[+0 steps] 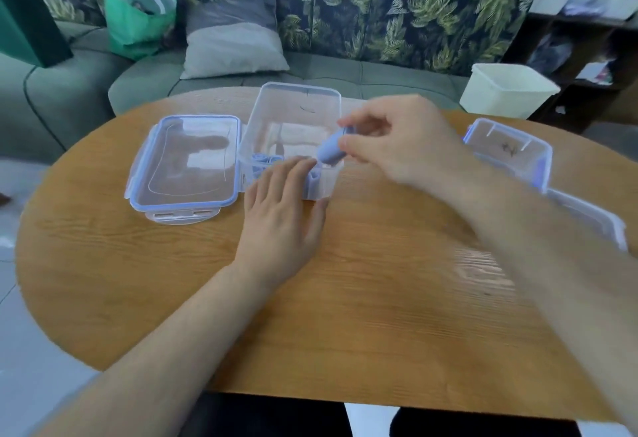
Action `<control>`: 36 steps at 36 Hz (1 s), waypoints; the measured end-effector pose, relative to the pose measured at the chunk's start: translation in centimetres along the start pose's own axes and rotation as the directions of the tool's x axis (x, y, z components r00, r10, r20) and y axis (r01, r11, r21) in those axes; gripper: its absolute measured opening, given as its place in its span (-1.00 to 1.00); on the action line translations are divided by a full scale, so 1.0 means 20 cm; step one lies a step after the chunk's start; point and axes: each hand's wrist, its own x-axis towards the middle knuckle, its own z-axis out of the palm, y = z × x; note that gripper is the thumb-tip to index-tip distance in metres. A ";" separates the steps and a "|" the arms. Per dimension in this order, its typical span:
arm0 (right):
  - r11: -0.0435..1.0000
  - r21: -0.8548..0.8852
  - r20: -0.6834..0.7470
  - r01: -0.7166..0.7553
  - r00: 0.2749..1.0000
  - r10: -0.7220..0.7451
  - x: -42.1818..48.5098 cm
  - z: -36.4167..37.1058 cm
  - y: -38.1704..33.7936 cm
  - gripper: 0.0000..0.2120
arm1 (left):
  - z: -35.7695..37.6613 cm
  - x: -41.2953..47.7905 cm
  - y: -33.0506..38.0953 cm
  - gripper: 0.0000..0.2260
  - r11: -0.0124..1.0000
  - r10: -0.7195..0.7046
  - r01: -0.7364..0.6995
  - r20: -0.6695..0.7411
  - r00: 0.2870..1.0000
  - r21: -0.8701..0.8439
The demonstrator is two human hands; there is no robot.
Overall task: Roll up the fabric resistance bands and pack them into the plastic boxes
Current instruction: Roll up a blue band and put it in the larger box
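Farthest left, green bag (138, 12): sits on the grey sofa (69, 91) behind the surface.
Lid (186, 164): clear plastic with a blue seal, lying flat on the surface just beside the open box's left wall.
Cushion (234, 46): grey, leaning against the leaf-print sofa back, beyond the lid and box.
Packed bands (264, 160): blue rolls lying inside the open box, against its near wall; how many, I cannot tell.
Left hand (283, 212): palm down on the surface in front of the open box, fingers straight and reaching over the near rim, thumb against the near wall; its grip is apart and holds nothing.
Open box (297, 105): clear, rectangular, standing near the far middle of the surface, long side running away from the person.
Rolled band (331, 152): pale blue roll, tilted, held just above the box's near right corner, its lower end close to the left fingertips.
Surface (345, 298): oval, wood-grained, carrying the lid and both boxes.
Right hand (390, 143): raised over the box's right side, grip clamped on the rolled band, thumb and fingertips pinching it.
White tub (507, 91): stands past the far right edge of the surface.
Second box (507, 146): clear with blue trim, at the right edge, partly hidden by the right forearm and blurred.
Shelf (587, 57): dark, holding blurred items.
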 end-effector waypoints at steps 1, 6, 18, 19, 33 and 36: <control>0.997 -0.076 0.018 0.032 0.999 -0.031 0.07 -0.01 -0.01 -0.79 | 0.02 0.02 -0.03 -0.57 0.998 0.025 -0.025 0.013 1.000 0.056; 0.934 -0.330 0.181 0.135 0.980 -0.078 0.33 0.07 0.02 -0.74 | 0.13 0.07 -0.16 -0.62 0.968 0.138 -0.138 0.012 0.990 0.212; 0.683 -0.663 0.402 0.305 0.915 -0.018 0.47 0.22 0.10 -0.76 | 0.17 0.11 -0.19 -0.76 0.918 0.263 -0.243 -0.022 0.965 0.314; 0.681 -0.666 0.401 0.305 0.916 -0.018 0.47 0.22 0.10 -0.77 | 0.17 0.12 -0.19 -0.77 0.921 0.257 -0.237 -0.024 0.966 0.311; 0.754 -0.603 0.517 0.261 0.848 0.119 0.49 0.19 0.07 -0.83 | 0.20 0.12 -0.19 -0.78 0.925 0.244 -0.218 -0.049 0.968 0.311; 0.765 -0.593 0.532 0.250 0.835 0.139 0.49 0.19 0.07 -0.84 | 0.20 0.12 -0.20 -0.79 0.922 0.242 -0.211 -0.060 0.968 0.324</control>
